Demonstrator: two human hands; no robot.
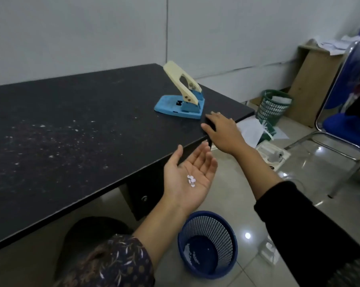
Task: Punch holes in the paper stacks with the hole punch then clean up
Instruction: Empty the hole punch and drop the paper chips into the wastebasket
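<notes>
A blue hole punch (180,105) with a raised cream handle stands on the black table (71,131) near its right end. My left hand (192,177) is palm up just off the table's front edge and cups a small pile of white paper dots (191,180). My right hand (221,130) reaches over the table's edge just right of the punch. Its thumb and fingers are around a flat black piece (208,125), seemingly the punch's tray. No paper stack is on the table.
White specks are scattered over the table's left part. A blue mesh bin (208,245) with paper dots inside stands on the floor below my left hand. A green bin (272,106), loose papers, a blue chair (349,121) and a wooden cabinet sit to the right.
</notes>
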